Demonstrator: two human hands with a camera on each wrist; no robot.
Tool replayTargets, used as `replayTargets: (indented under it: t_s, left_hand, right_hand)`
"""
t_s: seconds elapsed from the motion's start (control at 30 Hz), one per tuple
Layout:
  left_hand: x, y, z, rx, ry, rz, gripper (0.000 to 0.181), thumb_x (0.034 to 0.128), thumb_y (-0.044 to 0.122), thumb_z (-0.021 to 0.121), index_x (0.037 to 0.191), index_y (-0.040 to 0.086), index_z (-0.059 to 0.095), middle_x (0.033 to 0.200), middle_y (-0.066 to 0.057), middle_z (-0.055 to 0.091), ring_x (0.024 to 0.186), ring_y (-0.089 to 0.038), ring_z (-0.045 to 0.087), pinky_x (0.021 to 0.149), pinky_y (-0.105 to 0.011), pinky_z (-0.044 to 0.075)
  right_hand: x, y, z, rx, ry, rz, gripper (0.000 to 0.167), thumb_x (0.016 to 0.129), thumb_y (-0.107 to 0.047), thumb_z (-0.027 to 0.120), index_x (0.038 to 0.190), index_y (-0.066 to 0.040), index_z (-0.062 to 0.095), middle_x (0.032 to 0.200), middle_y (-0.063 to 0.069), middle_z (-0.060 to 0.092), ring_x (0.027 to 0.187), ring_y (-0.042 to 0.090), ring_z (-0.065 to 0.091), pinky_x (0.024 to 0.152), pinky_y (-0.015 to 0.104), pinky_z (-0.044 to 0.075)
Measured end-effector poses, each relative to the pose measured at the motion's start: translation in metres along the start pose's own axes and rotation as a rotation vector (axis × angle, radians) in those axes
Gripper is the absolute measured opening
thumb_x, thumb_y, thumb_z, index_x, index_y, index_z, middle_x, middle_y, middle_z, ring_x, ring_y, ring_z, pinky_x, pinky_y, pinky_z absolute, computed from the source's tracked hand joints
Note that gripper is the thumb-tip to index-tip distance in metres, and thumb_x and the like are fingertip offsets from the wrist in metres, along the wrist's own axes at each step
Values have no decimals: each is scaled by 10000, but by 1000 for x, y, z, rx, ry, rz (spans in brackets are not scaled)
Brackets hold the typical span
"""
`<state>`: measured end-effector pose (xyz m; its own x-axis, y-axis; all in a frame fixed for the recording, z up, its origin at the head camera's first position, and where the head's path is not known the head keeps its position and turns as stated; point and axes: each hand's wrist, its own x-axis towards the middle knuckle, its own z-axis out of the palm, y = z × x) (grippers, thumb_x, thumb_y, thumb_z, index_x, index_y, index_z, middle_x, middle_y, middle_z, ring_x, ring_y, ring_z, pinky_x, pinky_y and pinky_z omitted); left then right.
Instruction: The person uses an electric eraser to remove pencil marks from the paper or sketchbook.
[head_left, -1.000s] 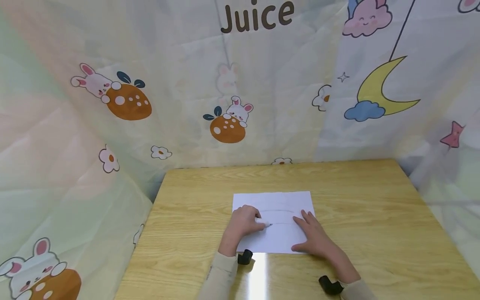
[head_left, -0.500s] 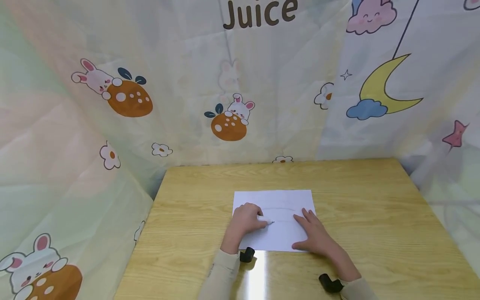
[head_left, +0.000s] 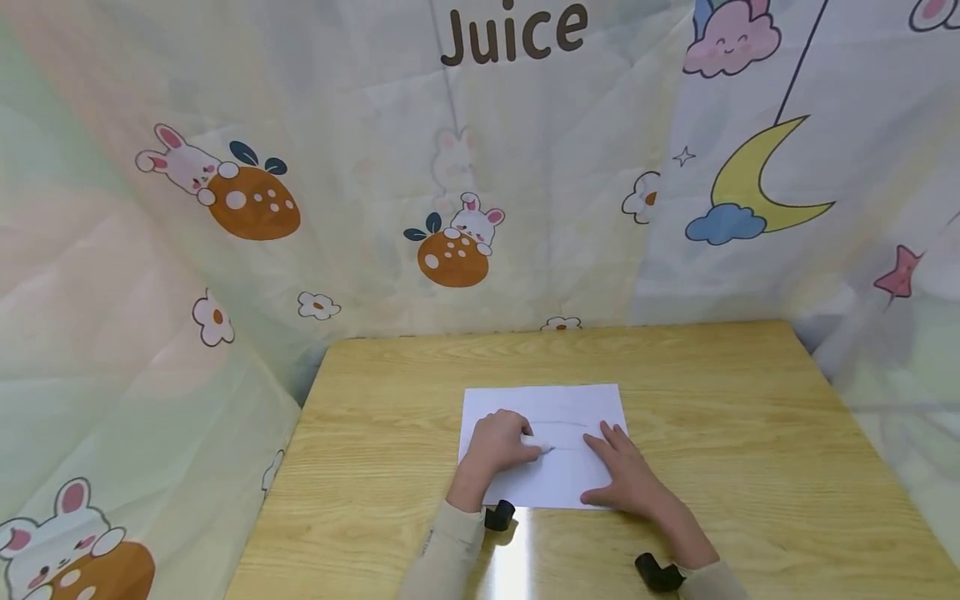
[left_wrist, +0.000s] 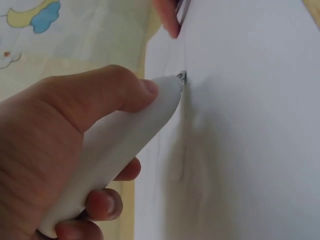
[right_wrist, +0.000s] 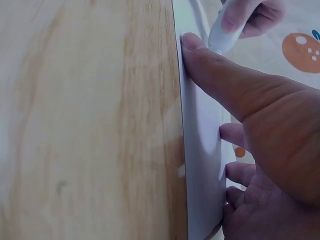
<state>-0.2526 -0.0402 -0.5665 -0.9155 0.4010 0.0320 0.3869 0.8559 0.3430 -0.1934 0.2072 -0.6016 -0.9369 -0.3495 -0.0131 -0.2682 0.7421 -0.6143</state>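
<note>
A white sheet of paper (head_left: 517,492) lies on the wooden table, with faint thin lines across it. My left hand (head_left: 498,446) grips a thick white pen-shaped tool (left_wrist: 127,132), the thumb along its upper side and the fingers curled beneath. The tool's small metal tip touches the paper, at one end of the lower line. My right hand (head_left: 626,475) lies spread on the right part of the sheet. In the right wrist view, its thumb (right_wrist: 215,62) presses near the paper's front edge, with the fingers further along the sheet.
The wooden table (head_left: 375,450) extends around the paper on every side. A printed cloth (head_left: 360,167) hangs behind and beside it. Black wrist-worn pieces (head_left: 501,515) stick out near both wrists.
My left hand has moved slightly right across the paper, carrying the white tool's tip along the lower line. My right hand keeps its place on the sheet.
</note>
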Motion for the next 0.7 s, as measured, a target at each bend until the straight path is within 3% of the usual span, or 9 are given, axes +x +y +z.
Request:
replayTargets:
  t_s: [0.1,0.3,0.5,0.7]
  left_hand:
    - [0,2,1,-3,22,16,222,751,422,758,756,201,739,677,131,607,518,-26,461,473,-229,384]
    - [-3,5,2,16,3,-17,232,737,425,777,767,197,747,715,122,633,522,-23,464,483,-231,392]
    - [1,10,5,2,-8,23,245,757,441,748,791,198,756,713,130,633,537,-19,471,497,-231,398]
    - [-5,9,1,33,7,-14,239,731,424,781,773,190,754,705,113,639,523,-29,469,489,-241,403]
  right_hand:
    - [1,0,0,-6,7,-5,916,684,-420,864,1410,-13,481,1524,296,230,1397,498,124,1052,650,191]
    - [-1,-1,0,-14,-16,7,925,687,-433,860,1417,-16,474,1528,291,225,1399,496,119,1056,646,187]
    - [-1,-3,-1,3,-21,20,921,685,-424,864,1418,-24,476,1536,280,217,1404,488,109,1056,647,188]
    - [-3,-4,0,-3,-13,14,910,692,-413,861,1414,-14,476,1529,287,226,1400,495,118,1055,648,186]
